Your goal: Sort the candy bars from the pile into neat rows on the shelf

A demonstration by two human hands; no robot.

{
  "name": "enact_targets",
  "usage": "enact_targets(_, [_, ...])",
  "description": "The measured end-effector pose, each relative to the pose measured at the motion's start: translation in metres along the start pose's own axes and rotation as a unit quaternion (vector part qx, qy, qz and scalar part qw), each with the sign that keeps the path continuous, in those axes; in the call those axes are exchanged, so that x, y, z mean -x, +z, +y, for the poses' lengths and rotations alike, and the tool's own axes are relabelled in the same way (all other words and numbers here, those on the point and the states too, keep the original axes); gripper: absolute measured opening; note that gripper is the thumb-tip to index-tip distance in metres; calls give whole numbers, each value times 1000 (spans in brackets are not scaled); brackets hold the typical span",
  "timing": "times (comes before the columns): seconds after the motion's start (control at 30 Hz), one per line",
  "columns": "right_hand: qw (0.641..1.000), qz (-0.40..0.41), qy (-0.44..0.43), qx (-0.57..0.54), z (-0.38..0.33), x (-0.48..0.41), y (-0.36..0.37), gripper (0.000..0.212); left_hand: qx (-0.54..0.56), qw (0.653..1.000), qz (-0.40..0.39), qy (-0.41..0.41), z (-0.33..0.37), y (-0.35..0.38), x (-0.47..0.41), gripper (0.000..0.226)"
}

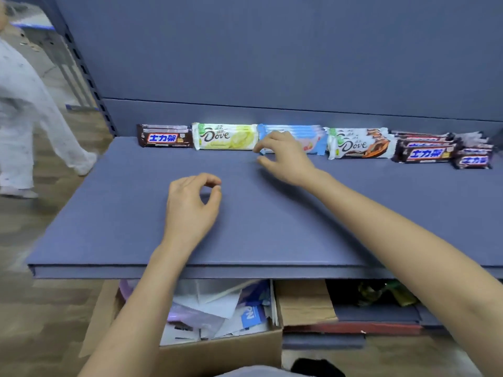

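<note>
A person in pale clothing [24, 104] walks past the left end of a blue shelf [109, 213], where candy bars stand in one line along the back wall. All the bars lie flat, with their long axes running left to right, parallel to the wall, and their printed faces up.

At the far left sit the brown bars [164, 138], touching the yellow Dove bars [226, 137] beside them. In front of these, well apart from every bar, the left hand [190, 205] hovers low over the bare shelf. Its fingers [209, 180] are loosely curled, thumb tip nearly meeting the index finger, and they hold nothing.

Next in line come the blue bars [299, 130], several stacked from front to back. The right hand [285, 156] reaches over their left half. Its fingers [262, 146] curve down at the left end of the front bar, and the thumb lies on the shelf just in front. A blue wrapper corner shows in the narrow gap between them, and it is unclear whether they pinch it.

To the right lie the orange Dove bars [359, 146], then the far brown bars [424, 152], then a last brown stack [473, 159] near the frame's edge.

Below the shelf, an open cardboard box [217, 346] holds loose papers.
</note>
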State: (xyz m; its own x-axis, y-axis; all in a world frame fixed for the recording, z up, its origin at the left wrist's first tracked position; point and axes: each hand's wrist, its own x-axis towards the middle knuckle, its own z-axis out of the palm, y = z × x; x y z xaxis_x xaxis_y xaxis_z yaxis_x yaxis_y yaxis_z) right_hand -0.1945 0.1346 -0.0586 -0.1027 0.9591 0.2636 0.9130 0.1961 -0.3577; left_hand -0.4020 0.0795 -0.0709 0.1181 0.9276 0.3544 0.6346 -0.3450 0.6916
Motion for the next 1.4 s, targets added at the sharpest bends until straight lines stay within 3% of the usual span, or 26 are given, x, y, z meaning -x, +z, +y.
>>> enact_targets(0.33, [992, 39, 121, -12, 145, 115, -87, 18, 59, 983, -129, 118, 144, 125, 5, 15])
enact_targets(0.8, [970, 77, 224, 54, 332, 228, -196, 18, 106, 961, -187, 176, 298, 285, 46, 17])
enact_targets(0.93, [941, 104, 302, 109, 364, 251, -226, 23, 101, 967, -182, 148, 313, 317, 47, 18])
enact_targets(1.13, [862, 90, 470, 167, 381, 285, -233, 45, 36, 973, -103, 202, 309, 326, 46, 22])
enact_targets(1.4, [897, 157, 408, 70, 377, 286, -237, 46, 32, 972, -112, 203, 305, 322, 51, 21])
